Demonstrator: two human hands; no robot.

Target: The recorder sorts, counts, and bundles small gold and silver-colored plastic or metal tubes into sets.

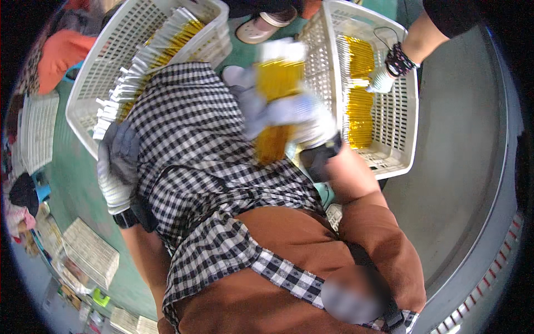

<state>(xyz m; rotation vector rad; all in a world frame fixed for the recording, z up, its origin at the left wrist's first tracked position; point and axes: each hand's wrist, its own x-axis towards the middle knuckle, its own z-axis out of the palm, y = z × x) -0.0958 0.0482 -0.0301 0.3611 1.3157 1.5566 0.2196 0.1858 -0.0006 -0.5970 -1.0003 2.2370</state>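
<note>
In my right hand (300,117), in a white-and-grey glove, is a bundle of slim golden-yellow pieces with white ends (280,75). It is held over my checked apron, between the two baskets. Motion smears it, so the exact kind of piece does not show. My left hand (119,158), gloved too, hangs with fingers stretched downward along the apron, by the near end of the left basket (83,106). Nothing shows in it. Rows of similar white-ended yellow pieces (167,42) lie in that basket, closest to my left fingers.
At the right, another white basket (409,128) holds stacked yellow pieces (360,119). A co-worker's gloved hand (381,81) reaches into it. A grey surface (450,150) runs beside it. A person's shoe (258,29) stands between the baskets. More crates (90,250) stand at lower left.
</note>
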